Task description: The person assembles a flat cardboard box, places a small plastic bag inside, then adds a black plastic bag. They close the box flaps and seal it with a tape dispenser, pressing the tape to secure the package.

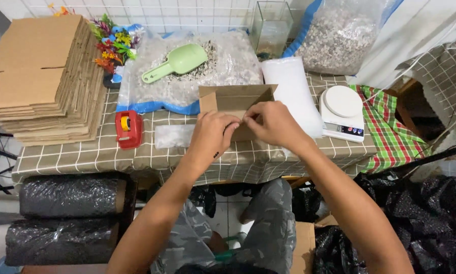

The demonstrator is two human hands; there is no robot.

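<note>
Fingers of left hand (pixel 213 133) and right hand (pixel 272 123) pinch near edge of small cardboard box (pixel 236 101); red tape dispenser (pixel 128 128) left, white scale (pixel 342 111) right.

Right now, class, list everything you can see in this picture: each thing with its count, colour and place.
small cardboard box: one, brown, table centre, open
flat cartons: one stack, brown, left
tape dispenser: one, red, beside stack
scoop: one, green, on gravel bag
gravel bag: one, clear, behind box
white bag: one, right of box
kitchen scale: one, white, right
plastic plants: bunch, multicoloured, back left
glass tank: one, clear, back
left hand: on box
right hand: on box
</note>
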